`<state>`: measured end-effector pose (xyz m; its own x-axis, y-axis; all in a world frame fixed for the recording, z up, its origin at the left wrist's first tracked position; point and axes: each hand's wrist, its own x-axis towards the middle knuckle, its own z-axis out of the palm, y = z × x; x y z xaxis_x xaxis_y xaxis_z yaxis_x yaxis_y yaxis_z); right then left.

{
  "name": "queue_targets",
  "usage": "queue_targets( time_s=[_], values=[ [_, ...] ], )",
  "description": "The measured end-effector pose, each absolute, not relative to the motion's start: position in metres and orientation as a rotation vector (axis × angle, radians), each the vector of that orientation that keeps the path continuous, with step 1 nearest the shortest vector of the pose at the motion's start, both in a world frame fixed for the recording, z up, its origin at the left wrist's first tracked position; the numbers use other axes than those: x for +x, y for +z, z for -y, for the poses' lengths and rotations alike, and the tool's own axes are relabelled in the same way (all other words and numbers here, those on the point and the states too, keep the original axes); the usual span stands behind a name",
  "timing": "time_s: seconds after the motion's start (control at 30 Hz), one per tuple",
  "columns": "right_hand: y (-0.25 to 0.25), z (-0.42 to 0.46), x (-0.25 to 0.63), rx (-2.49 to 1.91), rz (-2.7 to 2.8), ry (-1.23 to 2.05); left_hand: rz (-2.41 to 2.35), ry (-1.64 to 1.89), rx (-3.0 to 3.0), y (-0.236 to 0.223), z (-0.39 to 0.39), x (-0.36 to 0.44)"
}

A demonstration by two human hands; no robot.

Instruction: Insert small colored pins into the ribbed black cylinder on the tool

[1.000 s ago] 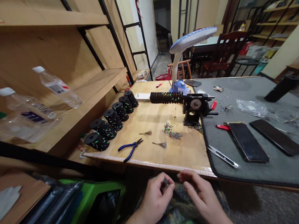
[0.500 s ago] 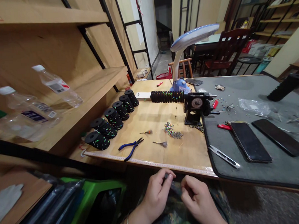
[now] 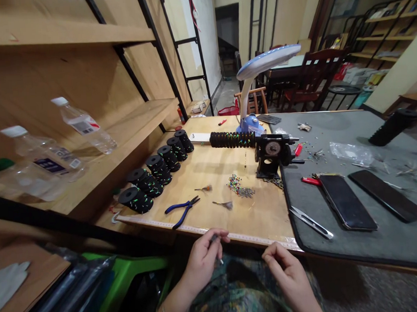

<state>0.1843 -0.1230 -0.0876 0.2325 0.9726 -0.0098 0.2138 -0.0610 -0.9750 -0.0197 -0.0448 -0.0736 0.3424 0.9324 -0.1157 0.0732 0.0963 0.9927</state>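
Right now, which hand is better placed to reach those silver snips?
Probably the right hand: it is nearer the silver snips on the grey mat, while the left hand, farther off, holds a small dark thing.

Head camera, single — worn on the person, facing forward and down; left hand point(image 3: 202, 256) and right hand point(image 3: 287, 270) close below, worktable point(image 3: 204, 168) mid-range, doorway point(image 3: 228, 34) far off.

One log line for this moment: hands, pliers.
left hand: holds small dark item | right hand: curled, contents unclear | blue pliers: lying on wooden tabletop
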Motion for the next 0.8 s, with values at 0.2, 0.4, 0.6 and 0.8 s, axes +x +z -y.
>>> queue_targets(
  time_s=[0.2,0.4,0.6,0.8],
  values=[
    [-0.092,0.126,0.184,-1.450,1.153,1.001,-0.961,0.659,1.333,-0.064,0.055,-0.003],
    [-0.095,0.129,0.182,-1.427,1.240,0.965,-0.946,0.675,1.355,-0.057,0.057,0.021],
    [-0.085,0.128,0.194,-1.481,1.496,0.728,-1.006,0.773,1.474,-0.058,0.053,0.027],
    [-0.071,0.127,0.199,-1.387,1.501,0.490,-0.992,0.789,1.815,-0.047,0.063,0.027]
  ],
)
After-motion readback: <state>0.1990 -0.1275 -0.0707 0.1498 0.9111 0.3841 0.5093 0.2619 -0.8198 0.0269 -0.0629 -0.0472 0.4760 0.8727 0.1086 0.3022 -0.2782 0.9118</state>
